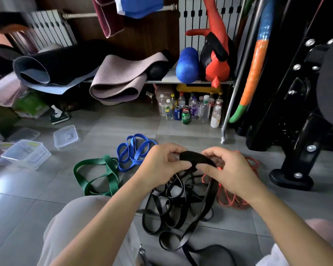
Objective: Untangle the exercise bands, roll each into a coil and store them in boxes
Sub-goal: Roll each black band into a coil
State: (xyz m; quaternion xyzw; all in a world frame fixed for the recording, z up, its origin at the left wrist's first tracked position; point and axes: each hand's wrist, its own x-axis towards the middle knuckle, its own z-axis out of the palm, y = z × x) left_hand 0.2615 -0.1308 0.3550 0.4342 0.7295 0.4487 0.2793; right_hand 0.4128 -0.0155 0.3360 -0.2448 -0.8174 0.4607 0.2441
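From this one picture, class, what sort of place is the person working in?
Probably a home gym or workout storage corner: rolled yoga mats and a blue foam roller lie on a low shelf, and a black weight machine stands at right.

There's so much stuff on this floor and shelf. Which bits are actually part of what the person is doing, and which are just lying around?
Part of the job:
black band, held in the left hand and right hand
green band
blue band
red band
clear plastic boxes

Just lying about:
rolled mats
blue foam roller
bottles and cans
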